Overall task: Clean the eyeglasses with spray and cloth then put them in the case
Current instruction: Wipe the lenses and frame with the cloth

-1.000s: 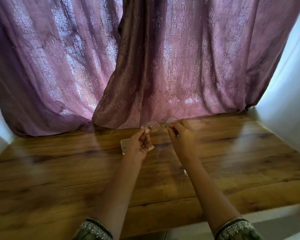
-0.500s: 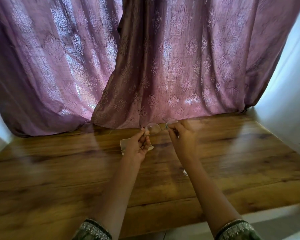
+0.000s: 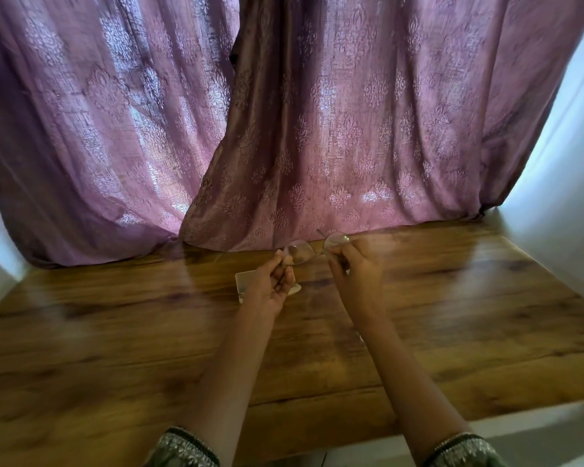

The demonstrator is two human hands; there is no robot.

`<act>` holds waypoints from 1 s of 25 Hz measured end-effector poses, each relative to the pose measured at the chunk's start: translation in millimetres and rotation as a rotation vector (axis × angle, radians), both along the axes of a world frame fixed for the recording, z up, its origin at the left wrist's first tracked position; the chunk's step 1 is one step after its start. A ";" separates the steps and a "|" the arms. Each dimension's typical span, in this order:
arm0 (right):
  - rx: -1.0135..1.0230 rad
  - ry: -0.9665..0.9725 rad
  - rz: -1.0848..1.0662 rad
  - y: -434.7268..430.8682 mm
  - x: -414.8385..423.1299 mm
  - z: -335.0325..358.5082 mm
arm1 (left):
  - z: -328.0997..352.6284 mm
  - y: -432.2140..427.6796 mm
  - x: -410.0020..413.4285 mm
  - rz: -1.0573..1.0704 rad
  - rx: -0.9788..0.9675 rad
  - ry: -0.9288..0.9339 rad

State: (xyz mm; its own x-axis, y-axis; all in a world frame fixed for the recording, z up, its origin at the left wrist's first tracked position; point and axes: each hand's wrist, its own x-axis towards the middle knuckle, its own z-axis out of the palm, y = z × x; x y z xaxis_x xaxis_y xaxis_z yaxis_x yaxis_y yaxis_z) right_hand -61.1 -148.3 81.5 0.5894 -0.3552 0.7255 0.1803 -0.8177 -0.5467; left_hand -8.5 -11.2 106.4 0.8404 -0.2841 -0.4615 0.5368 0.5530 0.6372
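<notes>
Thin-rimmed eyeglasses with clear round lenses hang in the air above the wooden table, held by both hands. My left hand pinches the left lens edge. My right hand grips the right side near the other lens. Under my left hand lies a pale flat rectangular thing, maybe the case or the cloth; the hand hides most of it. No spray bottle shows.
Purple patterned curtains hang down to the table's far edge. White walls close both sides. A small shiny bit peeks out beside my right forearm. The table's front edge runs just before my sleeves.
The eyeglasses and both hands have stayed almost in place; the glasses seem tilted slightly, right lens a little higher.
</notes>
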 end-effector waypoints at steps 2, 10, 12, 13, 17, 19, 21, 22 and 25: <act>0.042 0.007 -0.034 -8.4 -5.1 -4.6 | 0.4 1.4 0.0 0.005 -0.008 0.003; 0.056 0.009 -0.032 -0.4 3.4 11.6 | -1.0 1.2 -0.7 -0.002 -0.002 -0.011; 0.036 0.031 -0.005 2.0 -3.5 -3.8 | -1.4 1.3 0.3 -0.001 0.004 -0.017; 0.054 0.041 -0.017 -1.5 -5.3 -7.3 | -1.4 1.4 0.7 -0.001 0.008 -0.019; 0.154 -0.008 -0.129 -18.7 4.3 13.1 | -0.3 2.0 1.3 -0.008 0.007 -0.012; 0.139 -0.029 -0.119 -15.8 10.8 22.1 | 0.8 2.1 2.1 -0.004 -0.002 -0.007; 0.114 0.004 -0.050 -4.7 10.2 16.3 | 1.9 1.5 3.6 -0.004 -0.007 -0.010; 0.111 0.021 -0.023 -0.2 7.3 8.6 | 2.3 1.2 4.2 -0.004 -0.004 -0.015; 0.176 0.037 -0.037 -1.3 -0.2 -5.8 | 1.1 2.3 6.9 0.001 0.030 -0.055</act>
